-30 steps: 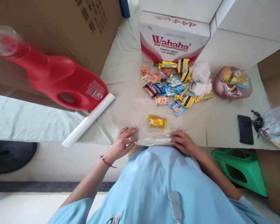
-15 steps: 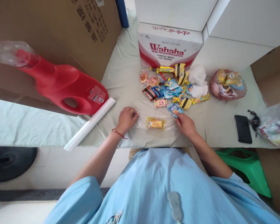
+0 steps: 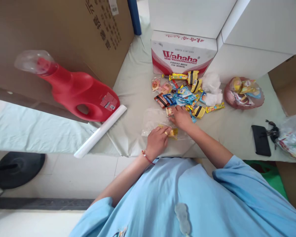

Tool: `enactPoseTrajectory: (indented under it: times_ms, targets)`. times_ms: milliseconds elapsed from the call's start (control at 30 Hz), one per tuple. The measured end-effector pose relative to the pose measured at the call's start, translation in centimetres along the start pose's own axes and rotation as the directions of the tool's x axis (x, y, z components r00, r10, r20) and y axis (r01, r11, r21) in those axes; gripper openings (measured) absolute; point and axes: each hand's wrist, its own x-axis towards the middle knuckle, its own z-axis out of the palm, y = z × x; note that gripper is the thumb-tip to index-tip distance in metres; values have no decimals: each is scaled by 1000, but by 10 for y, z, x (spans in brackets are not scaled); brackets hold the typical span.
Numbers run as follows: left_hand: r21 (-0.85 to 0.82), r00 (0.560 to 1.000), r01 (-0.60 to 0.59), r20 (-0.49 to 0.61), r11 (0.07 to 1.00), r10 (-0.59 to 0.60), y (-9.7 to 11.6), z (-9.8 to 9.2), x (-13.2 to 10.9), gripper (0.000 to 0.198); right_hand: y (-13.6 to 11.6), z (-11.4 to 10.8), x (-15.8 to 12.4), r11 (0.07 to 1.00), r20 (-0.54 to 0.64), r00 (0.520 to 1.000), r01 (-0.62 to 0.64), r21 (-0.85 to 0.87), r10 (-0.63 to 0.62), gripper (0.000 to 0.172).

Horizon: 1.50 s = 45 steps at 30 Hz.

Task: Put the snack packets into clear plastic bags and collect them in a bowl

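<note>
My left hand (image 3: 158, 140) rests over a yellow-wrapped snack (image 3: 173, 132), its fingers stretched out and touching the wrapper. The snack lies on a clear plastic sheet or bag (image 3: 151, 118) near the table's front edge. Just beyond, my right hand (image 3: 182, 117) reaches into the near side of the snack pile, thumb and fingers apart around the right end of a small red-and-white packet (image 3: 169, 112). Under this hand a blue packet (image 3: 193, 119) is mostly hidden. Blue, yellow and brown packets (image 3: 185, 95) are heaped behind it.
A white-and-red Wahaha carton (image 3: 184, 54) stands behind the pile. On the left are a red jug (image 3: 86, 93) and a white roll (image 3: 101, 131). A pink bowl of snacks (image 3: 244, 98), a black phone (image 3: 260, 140) and a filled plastic bag (image 3: 293, 136) sit right.
My left hand has moved right, from the plastic's left end onto the yellow snack. My right hand has left the blue packet's near edge and moved forward and left to the red-and-white packet.
</note>
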Motion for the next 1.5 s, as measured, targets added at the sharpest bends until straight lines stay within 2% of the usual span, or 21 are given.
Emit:
enactPoseTrajectory:
  times_ms: [133,233,333,400,500,600,633,667,700,767,800,833,867,900,1000,1067,1133,1233,1367,1433,1500]
  targets:
    - [39,995,13,95,999,-16,-1,18,6,42,-1,-3,9,998,131,991,-14,58,6,23]
    - [29,997,8,75,1000,-10,-5,23,5,41,1,-15,-3,984,42,988,143,105,-148,18]
    - [-65,999,21,35,998,-19,-9,27,5,41,-1,-21,-31,940,-89,940,336,66,-329,20]
    - [-146,999,37,14,989,-35,-12,29,2,40,-4,-14,-53,907,-33,908,419,43,-418,25]
    - [-275,999,38,-11,961,-43,-22,27,-12,41,-7,7,-80,896,109,889,441,56,-445,39]
    - [-531,980,84,-110,843,-166,-37,22,-34,35,-9,25,-94,898,174,881,433,76,-439,48]
    - [-618,948,127,-153,776,-277,-44,19,-40,30,-10,28,-96,898,192,877,434,77,-441,49]
    - [-688,888,183,-191,702,-419,-50,16,-44,26,-11,30,-97,898,209,874,434,75,-439,49]
    - [-745,795,239,-217,622,-566,-57,14,-45,23,-12,30,-97,900,220,873,430,72,-434,49]
    - [-818,574,324,-229,475,-786,-70,8,-40,27,-15,29,-96,907,228,878,417,66,-421,48]
    - [-834,492,350,-223,426,-842,-76,5,-34,33,-17,28,-96,910,228,881,410,66,-414,47]
    - [-832,458,374,-219,410,-861,-80,3,-27,39,-18,26,-95,912,227,884,404,68,-408,46]
    - [-807,473,404,-219,431,-854,-82,0,-20,42,-19,25,-95,915,227,886,397,74,-403,45]
    - [-757,521,442,-221,482,-824,-83,-2,-13,43,-20,23,-95,917,228,888,391,82,-399,44]
    - [-477,746,521,-148,708,-649,-74,-11,0,36,-22,19,-94,922,232,893,371,108,-386,44]
    - [-322,831,518,-33,793,-556,-63,-19,1,23,-22,16,-93,925,235,896,355,133,-378,44]
    - [-287,851,513,51,809,-522,-50,-28,-1,10,-23,15,-93,927,233,900,333,172,-367,44]
    - [-370,856,495,55,786,-513,-28,-31,1,3,-24,17,-91,922,206,913,302,242,-353,43]
    - [-398,933,344,42,850,-358,0,-9,11,20,-14,22,-95,840,59,908,356,408,-414,36]
    - [-304,966,252,29,919,-255,9,6,11,31,-2,24,-101,758,-20,885,411,506,-466,34]
    - [-171,984,178,16,969,-178,14,18,6,39,12,25,-110,724,-92,903,395,565,-421,36]
